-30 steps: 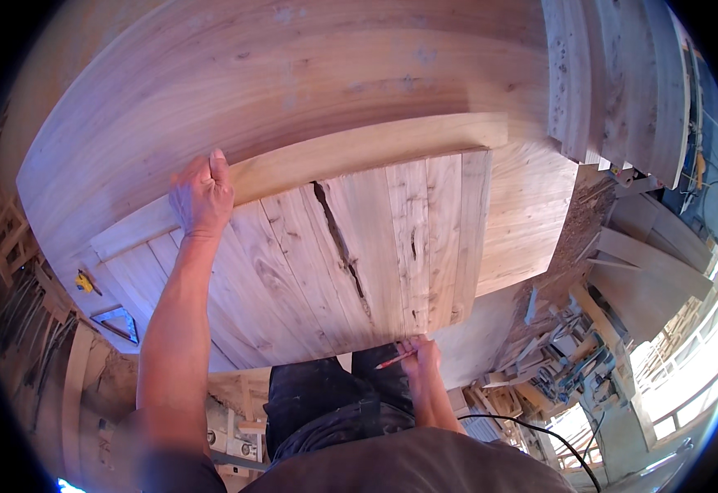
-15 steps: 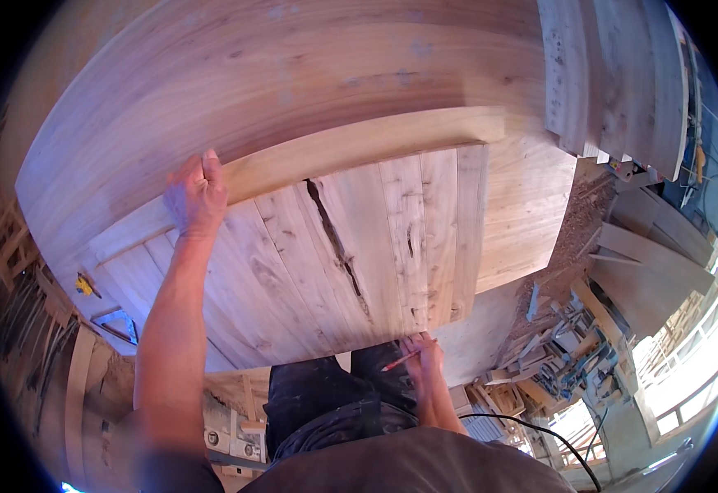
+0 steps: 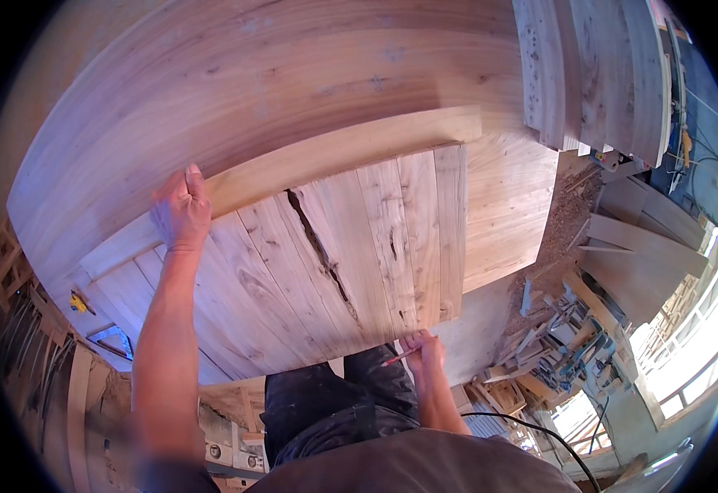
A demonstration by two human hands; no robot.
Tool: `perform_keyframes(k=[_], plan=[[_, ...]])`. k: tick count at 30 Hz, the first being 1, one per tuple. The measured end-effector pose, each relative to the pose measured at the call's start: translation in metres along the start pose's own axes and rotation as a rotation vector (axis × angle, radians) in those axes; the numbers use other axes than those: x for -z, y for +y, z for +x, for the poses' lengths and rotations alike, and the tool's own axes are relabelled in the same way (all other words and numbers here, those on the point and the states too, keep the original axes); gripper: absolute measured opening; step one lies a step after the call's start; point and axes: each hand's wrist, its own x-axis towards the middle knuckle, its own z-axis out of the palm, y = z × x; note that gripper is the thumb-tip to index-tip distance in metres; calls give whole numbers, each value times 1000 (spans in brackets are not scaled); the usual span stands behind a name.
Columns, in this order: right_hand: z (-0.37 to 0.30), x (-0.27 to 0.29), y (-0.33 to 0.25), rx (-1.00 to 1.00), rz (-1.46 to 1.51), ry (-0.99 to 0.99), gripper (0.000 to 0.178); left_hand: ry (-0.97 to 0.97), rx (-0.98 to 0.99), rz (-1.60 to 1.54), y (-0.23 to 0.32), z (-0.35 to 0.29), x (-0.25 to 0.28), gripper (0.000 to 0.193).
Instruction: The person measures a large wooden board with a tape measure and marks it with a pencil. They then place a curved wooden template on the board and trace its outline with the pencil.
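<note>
A broad panel of joined wooden boards (image 3: 268, 263), with a long dark crack through one board, lies on a larger smooth wooden sheet (image 3: 293, 74). Along the panel's far edge runs a long pale board (image 3: 342, 148). My left hand (image 3: 183, 209) is closed at that far edge, gripping the long board, its thumb on top; its fingers are mostly hidden. At the near edge, by the right corner, my right hand (image 3: 424, 348) holds a reddish pencil (image 3: 401, 356) across its fingers. Its fingertips touch or nearly touch the panel's edge.
Stacked planks (image 3: 597, 74) stand at the far right. A yellow tool (image 3: 79, 303), perhaps a tape measure, and a triangular frame (image 3: 112, 340) lie at the left end. Wood offcuts (image 3: 556, 345) heap on the floor at right, near a black cable (image 3: 540, 427).
The whole view has shifted, so the panel and surroundings appear farther left. My right hand sits slightly farther right along the near edge, pencil still held. My left hand keeps its grip.
</note>
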Motion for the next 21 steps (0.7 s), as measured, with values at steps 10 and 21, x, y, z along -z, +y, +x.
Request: perform_keyframes(k=[10, 21], plan=[[26, 22, -11, -30, -274, -41, 21, -210, 342, -266, -8, -9, -5, 30], [5, 1, -11, -91, -217, 26, 20, 128, 0, -173, -2, -7, 10, 35]])
